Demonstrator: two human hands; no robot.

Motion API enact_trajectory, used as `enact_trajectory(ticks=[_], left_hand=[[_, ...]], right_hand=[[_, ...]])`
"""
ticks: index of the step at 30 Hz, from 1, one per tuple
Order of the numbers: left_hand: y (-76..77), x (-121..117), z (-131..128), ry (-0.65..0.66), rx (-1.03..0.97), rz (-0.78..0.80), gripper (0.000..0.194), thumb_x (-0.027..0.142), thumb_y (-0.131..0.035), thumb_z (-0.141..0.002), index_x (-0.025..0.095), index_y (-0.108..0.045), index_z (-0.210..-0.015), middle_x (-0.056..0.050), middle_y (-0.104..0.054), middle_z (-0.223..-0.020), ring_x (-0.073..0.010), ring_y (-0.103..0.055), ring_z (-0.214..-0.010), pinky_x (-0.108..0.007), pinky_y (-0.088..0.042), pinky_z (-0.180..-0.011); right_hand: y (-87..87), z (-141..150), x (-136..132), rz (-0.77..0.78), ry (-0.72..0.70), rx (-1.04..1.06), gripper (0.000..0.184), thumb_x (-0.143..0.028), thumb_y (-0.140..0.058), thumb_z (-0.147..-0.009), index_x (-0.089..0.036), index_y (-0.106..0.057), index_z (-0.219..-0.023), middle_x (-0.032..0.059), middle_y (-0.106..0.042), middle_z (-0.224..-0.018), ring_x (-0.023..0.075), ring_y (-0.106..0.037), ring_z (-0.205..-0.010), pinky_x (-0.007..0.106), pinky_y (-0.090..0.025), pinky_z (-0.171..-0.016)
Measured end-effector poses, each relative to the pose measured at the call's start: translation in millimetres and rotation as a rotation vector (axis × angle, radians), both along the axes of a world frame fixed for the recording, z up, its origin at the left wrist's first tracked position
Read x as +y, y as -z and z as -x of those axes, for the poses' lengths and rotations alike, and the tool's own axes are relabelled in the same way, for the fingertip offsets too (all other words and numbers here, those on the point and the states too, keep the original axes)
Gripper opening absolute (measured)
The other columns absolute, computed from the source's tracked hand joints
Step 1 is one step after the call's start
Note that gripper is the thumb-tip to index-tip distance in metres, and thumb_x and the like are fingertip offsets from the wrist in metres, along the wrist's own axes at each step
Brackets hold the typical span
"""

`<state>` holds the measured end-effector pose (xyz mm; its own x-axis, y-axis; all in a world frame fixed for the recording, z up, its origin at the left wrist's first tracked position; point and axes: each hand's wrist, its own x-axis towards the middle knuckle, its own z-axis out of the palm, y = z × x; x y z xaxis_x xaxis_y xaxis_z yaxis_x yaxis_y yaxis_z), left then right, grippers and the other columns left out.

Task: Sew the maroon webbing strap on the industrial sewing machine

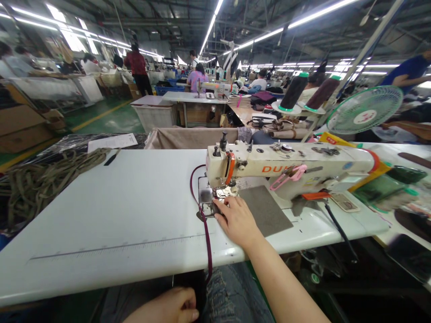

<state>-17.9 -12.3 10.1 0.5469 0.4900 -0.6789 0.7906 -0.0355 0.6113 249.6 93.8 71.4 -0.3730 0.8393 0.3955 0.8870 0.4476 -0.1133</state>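
A cream sewing machine point(286, 166) stands on a white table point(111, 211). A dark maroon strap point(205, 233) runs from under its needle plate point(206, 197), loops left of the machine head and drops over the table's front edge. My right hand point(237, 220) lies flat by the presser foot, fingers stretched out and pressing on the strap at the plate. My left hand point(171, 307) is below the table edge near my lap, fingers curled closed near the strap's lower end; what it grips is hidden.
A grey mat point(266, 208) lies under the machine arm. A heap of olive straps point(37, 179) sits at the table's left end. Thread cones point(296, 92), a green fan point(365, 110) and pink scissors point(289, 175) are to the right. Other people work at tables behind.
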Motion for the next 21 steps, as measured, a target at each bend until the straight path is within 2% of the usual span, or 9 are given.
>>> enact_trajectory(ticks=[8,10,13,15,17,19,21], left_hand=[[9.3,-1.3,-1.2,-0.027,-0.033,0.003,0.028,0.037,-0.062,-0.093,0.020,-0.073,-0.112,-0.010,-0.076,-0.121,-0.0284,-0.069,-0.111,-0.036,-0.052,-0.096],[9.5,-1.9,-1.2,-0.029,-0.039,0.008,0.029,0.038,-0.062,-0.093,0.020,-0.073,-0.112,-0.010,-0.076,-0.121,-0.0290,-0.069,-0.112,-0.036,-0.052,-0.097],[7.3,-2.3,-1.1,-0.018,-0.018,-0.016,0.028,0.039,-0.060,-0.094,0.019,-0.073,-0.109,-0.011,-0.076,-0.118,-0.0300,-0.069,-0.110,-0.038,-0.052,-0.096],[1.2,-0.8,-1.1,-0.003,-0.005,-0.034,0.026,0.037,-0.059,-0.094,0.018,-0.073,-0.103,-0.012,-0.075,-0.117,-0.0297,-0.068,-0.109,-0.038,-0.051,-0.095],[-10.6,2.7,-0.9,0.029,-0.033,-0.020,0.019,0.031,-0.062,-0.089,0.019,-0.074,-0.096,-0.009,-0.075,-0.115,-0.0282,-0.068,-0.108,-0.035,-0.051,-0.095],[-27.1,7.8,0.0,0.063,-0.120,0.039,0.016,0.024,-0.064,-0.082,0.022,-0.076,-0.093,-0.005,-0.075,-0.110,-0.0253,-0.068,-0.105,-0.031,-0.050,-0.090],[-45.5,14.0,0.9,0.055,-0.243,0.104,0.023,0.020,-0.064,-0.079,0.024,-0.078,-0.096,-0.002,-0.075,-0.105,-0.0224,-0.068,-0.099,-0.028,-0.050,-0.083]], right_hand=[[2.5,1.6,3.9,0.036,0.061,-0.040,0.046,-0.043,-0.068,-0.102,-0.025,-0.065,-0.144,0.0127,-0.064,-0.111,0.0319,-0.058,-0.102,0.049,-0.051,-0.094],[1.8,1.8,1.9,0.011,0.054,-0.029,0.041,-0.042,-0.068,-0.102,-0.022,-0.068,-0.138,0.0126,-0.064,-0.110,0.0315,-0.058,-0.102,0.049,-0.050,-0.093],[1.1,1.8,-3.0,-0.060,0.011,0.011,0.022,-0.035,-0.059,-0.106,-0.020,-0.075,-0.114,0.0111,-0.066,-0.104,0.0286,-0.057,-0.098,0.046,-0.048,-0.093],[1.3,1.5,-5.8,-0.099,-0.021,0.034,0.022,-0.030,-0.055,-0.108,-0.021,-0.074,-0.104,0.0097,-0.066,-0.100,0.0268,-0.057,-0.096,0.045,-0.048,-0.093],[2.2,1.1,-7.1,-0.116,-0.026,0.048,0.021,-0.026,-0.054,-0.108,-0.021,-0.073,-0.101,0.0090,-0.067,-0.098,0.0260,-0.057,-0.095,0.044,-0.047,-0.092],[3.5,0.6,-7.0,-0.120,-0.008,0.056,0.019,-0.024,-0.055,-0.107,-0.020,-0.073,-0.102,0.0089,-0.068,-0.098,0.0260,-0.057,-0.094,0.043,-0.047,-0.090],[4.8,0.1,-6.2,-0.119,0.003,0.062,0.018,-0.022,-0.056,-0.107,-0.020,-0.073,-0.102,0.0087,-0.068,-0.098,0.0261,-0.057,-0.093,0.043,-0.046,-0.090]])
